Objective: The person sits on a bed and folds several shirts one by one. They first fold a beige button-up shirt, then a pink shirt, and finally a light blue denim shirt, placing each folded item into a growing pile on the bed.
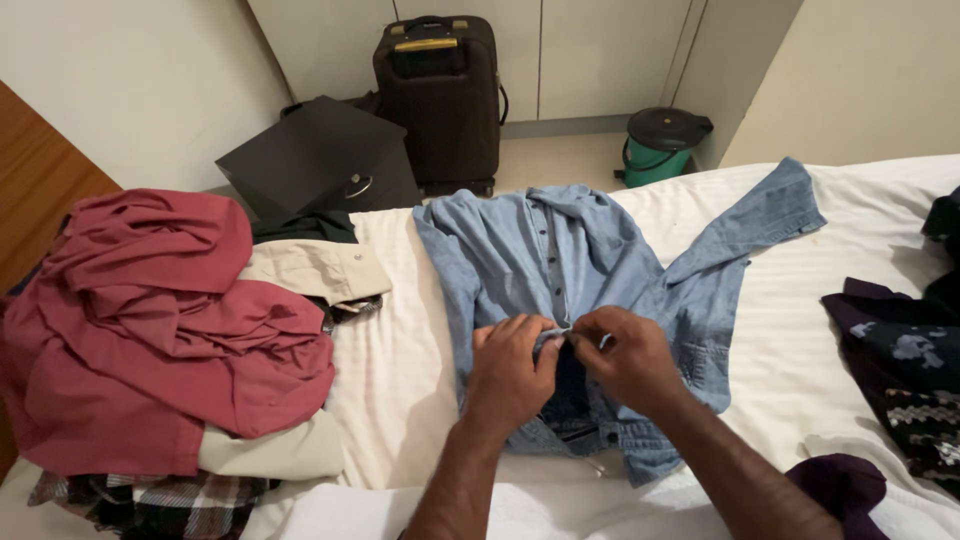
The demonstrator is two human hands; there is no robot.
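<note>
The light blue denim shirt (560,270) lies front side up near the middle of the bed (400,370), collar toward the far edge and hem toward the near edge. One sleeve extends diagonally toward the far right corner; the placket with its row of dark buttons runs down the centre of the garment.

The left hand (510,372) and the right hand (628,358) meet at the placket, about halfway down the shirt. The fingers of both hands are closed in a pinch on the two front edges of the fabric (the exact button under them cannot be made out). Below the hands the front panels lie parted, showing the darker inside.

On the left side of the bed sits a heap of clothing: a crumpled maroon garment (150,330) on top, a beige garment (320,270) beside and beneath it, and plaid fabric (150,500) at the near left corner. Dark patterned clothing (900,370) lies along the right edge.

Beyond the far edge, on the floor, stand a dark suitcase (440,100), a black box (320,155) and a green bin with a black lid (660,145).
</note>
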